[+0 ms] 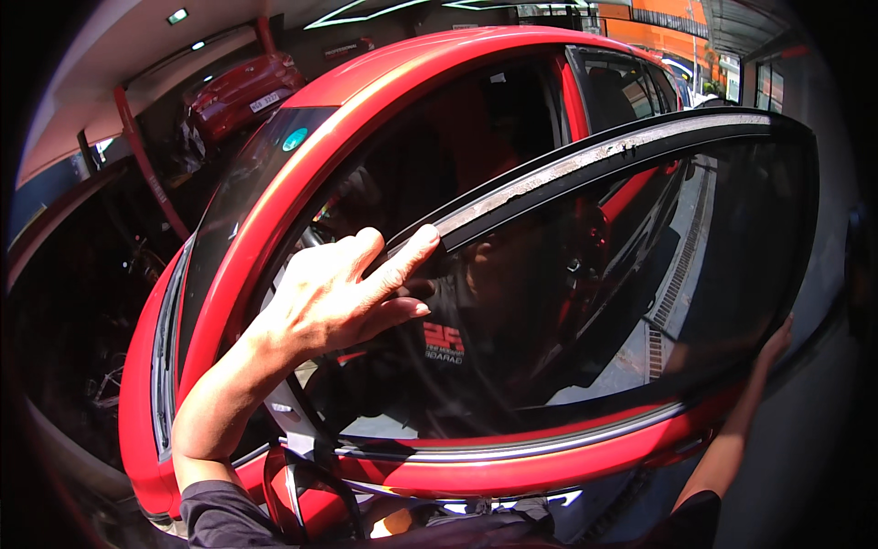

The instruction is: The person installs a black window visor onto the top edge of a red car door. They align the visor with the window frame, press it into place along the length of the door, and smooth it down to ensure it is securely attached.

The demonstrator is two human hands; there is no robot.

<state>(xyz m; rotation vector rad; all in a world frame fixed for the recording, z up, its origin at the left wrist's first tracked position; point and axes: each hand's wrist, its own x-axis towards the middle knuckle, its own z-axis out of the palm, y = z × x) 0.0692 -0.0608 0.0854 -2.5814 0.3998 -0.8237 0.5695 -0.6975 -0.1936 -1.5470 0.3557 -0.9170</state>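
Note:
A red car door (567, 457) stands open in front of me, with a dark window (540, 320) in a black frame. Along the frame's upper edge runs a whitish, patchy strip (549, 174) with a ragged border. My left hand (334, 284) rests at the front end of this strip. Its index finger is stretched out and touches the frame, the thumb is apart over the glass, and the other fingers bend out of sight. My right hand (777, 343) is at the door's rear edge; its fingers are mostly hidden.
The red car's body (357, 82) is behind the door, its windshield (242, 165) at left. A side mirror (306, 499) sits low near my left arm. Another red car (242, 91) and a red post (151, 169) stand at the back left. A floor grate (655, 352) shows through the glass.

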